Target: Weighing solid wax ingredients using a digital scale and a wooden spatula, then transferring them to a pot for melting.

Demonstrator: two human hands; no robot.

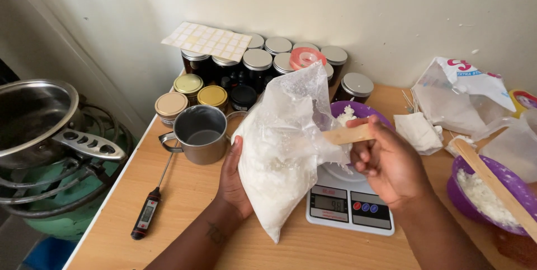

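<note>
Tabletop (184,192) of pale wood is spread with gear. A crinkled clear plastic bag (282,147) of white flakes is propped upright at centre, gripped from behind by the left hand (232,178), fingers clamped on it (seemingly to steady it). At its three o'clock, a flat wooden stick (349,134) is pinched by the right hand (389,161) over a purple bowl (363,112) on a white scale (349,205).
</note>
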